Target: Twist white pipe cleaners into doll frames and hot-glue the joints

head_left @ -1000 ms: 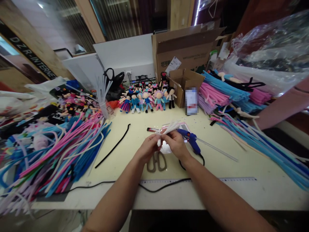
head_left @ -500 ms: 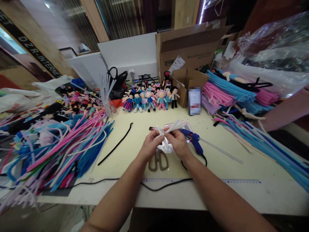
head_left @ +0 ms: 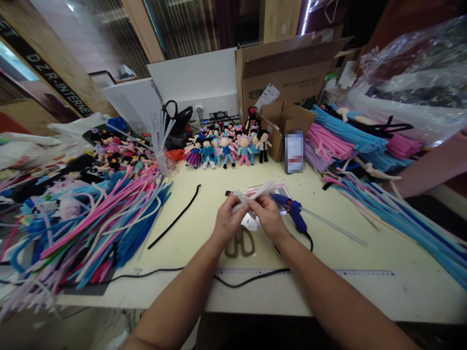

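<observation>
Nearest, along the front edge of the surface: a clear ruler, with a black cable running across it. Just beyond, flat and untouched below the wrists, a pair of scissors.

Above those, left hand and right hand drawn close together. Fingertips of both pinched tight on a bundle of white pipe cleaners, held just off the surface, with loose ends fanning up and to the right.

Judging from that: stems gathered and gripped at the middle, seemingly mid-twist or mid-tie. Nothing coloured, cut or glued on it as far as can be seen, so probably an early stage with most of the shaping left. Whether the middle is bound yet cannot be told behind the fingers.

Just beside the right hand, a blue glue gun lying idle, with a clear glue stick trailing from its back. Off to the left, a single black pipe cleaner, then a heap of mixed pipe cleaners. At the right edge, another person's arm.

Farthest back, a row of finished dolls standing in front of cardboard boxes.
</observation>
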Demonstrator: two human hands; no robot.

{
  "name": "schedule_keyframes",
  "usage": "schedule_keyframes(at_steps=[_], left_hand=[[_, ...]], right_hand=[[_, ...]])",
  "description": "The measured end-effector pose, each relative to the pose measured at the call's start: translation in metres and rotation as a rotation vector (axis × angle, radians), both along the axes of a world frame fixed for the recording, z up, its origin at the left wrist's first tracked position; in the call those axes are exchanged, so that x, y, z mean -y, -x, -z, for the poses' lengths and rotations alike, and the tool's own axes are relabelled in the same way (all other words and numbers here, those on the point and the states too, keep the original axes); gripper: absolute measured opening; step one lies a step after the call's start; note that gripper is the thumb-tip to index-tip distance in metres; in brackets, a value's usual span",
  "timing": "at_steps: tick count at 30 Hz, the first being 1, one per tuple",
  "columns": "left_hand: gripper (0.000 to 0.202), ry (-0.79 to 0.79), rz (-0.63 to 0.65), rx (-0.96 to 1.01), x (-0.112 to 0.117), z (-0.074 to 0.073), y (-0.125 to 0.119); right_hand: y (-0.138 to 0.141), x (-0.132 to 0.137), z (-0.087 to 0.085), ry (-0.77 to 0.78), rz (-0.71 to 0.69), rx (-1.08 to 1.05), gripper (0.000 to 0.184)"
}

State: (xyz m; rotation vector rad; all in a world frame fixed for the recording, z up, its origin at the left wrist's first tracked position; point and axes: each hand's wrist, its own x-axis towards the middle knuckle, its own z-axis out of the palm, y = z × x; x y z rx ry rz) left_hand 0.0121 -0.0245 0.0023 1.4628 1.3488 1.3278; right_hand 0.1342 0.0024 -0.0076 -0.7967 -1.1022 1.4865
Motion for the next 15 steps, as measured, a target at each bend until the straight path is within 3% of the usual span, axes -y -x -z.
schedule_keyframes(at_steps=[15], left_hand=[[0.006, -0.280, -0.035, -0.342, 0.0032, 0.0018, -0.0004]], right_hand=[[0.0012, 0.0004, 0.0014, -0.049, 0.015, -0.022, 0.022]])
